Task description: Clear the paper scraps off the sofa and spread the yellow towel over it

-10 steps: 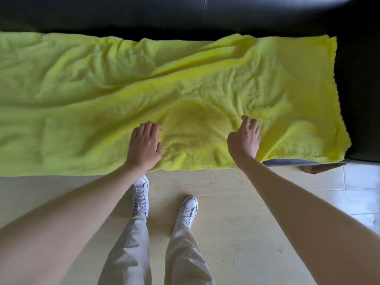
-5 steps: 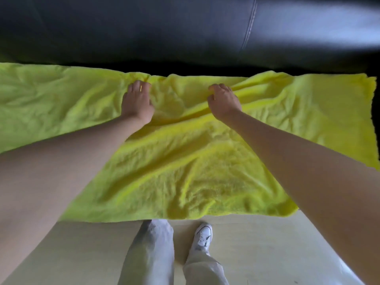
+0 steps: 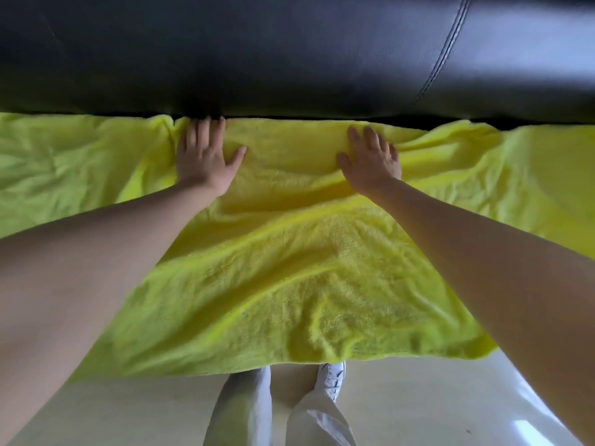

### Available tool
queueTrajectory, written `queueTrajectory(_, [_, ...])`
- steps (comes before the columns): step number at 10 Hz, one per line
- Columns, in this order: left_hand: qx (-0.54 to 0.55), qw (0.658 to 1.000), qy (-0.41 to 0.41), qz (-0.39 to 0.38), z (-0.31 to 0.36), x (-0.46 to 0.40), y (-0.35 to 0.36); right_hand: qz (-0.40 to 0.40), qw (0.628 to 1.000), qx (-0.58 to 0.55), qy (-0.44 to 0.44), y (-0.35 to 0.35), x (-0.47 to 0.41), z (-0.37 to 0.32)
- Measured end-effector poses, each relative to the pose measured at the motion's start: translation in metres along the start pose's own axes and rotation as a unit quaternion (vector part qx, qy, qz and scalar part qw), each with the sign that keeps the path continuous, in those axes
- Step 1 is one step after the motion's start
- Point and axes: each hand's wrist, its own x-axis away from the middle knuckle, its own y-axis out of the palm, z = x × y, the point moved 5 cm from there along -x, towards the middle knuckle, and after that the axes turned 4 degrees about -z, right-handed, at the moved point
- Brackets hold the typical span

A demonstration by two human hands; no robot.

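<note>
Nearest, pale trouser legs [image 3: 257,413] and one white shoe [image 3: 331,376] stand on the cream floor [image 3: 418,407]; the other shoe is hidden under the hanging towel edge. Both bare forearms reach forward over the crumpled bright yellow terry towel [image 3: 289,268], which covers the seat of the black leather sofa [image 3: 289,53] and runs out of frame on both sides. Left hand [image 3: 206,152] and right hand [image 3: 370,159] lie flat, palms down, fingers spread, pressing the towel's far edge by the backrest, gripping nothing. Left fingertips blur into the dark crease.
</note>
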Motion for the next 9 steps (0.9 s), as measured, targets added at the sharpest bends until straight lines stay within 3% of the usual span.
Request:
queueTrajectory(1, [0.024,0.994,0.071,0.074,0.022,0.016,-0.009,0.104,0.994,-0.024,-0.018,-0.012,0.012,-0.006])
queueTrajectory(2, [0.014,0.951,0.308,0.030,0.068,0.032,-0.001,0.204,0.979,-0.029,0.001,-0.015,0.030,0.000])
queueTrajectory(3, [0.024,0.953,0.296,-0.057,0.084,0.024,0.009,0.216,0.961,-0.119,0.125,-0.003,0.043,0.026])
queueTrajectory(4, [0.023,0.973,0.218,-0.070,0.084,0.014,0.013,0.112,0.949,-0.208,0.207,0.031,0.053,0.060])
queueTrajectory(6, [-0.003,0.983,0.162,-0.084,0.080,0.004,0.008,0.062,0.957,-0.199,0.201,0.045,0.062,0.103])
queueTrajectory(7, [-0.027,0.986,0.142,-0.085,0.091,0.006,0.007,0.036,0.971,-0.125,0.199,0.035,0.066,0.115])
queueTrajectory(8, [0.000,0.992,0.122,-0.040,0.116,0.015,-0.003,0.078,0.980,-0.069,0.172,0.014,0.061,0.121])
queueTrajectory(9, [0.007,0.987,0.160,0.005,0.151,0.031,-0.014,0.128,0.983,-0.038,0.123,-0.006,0.053,0.108])
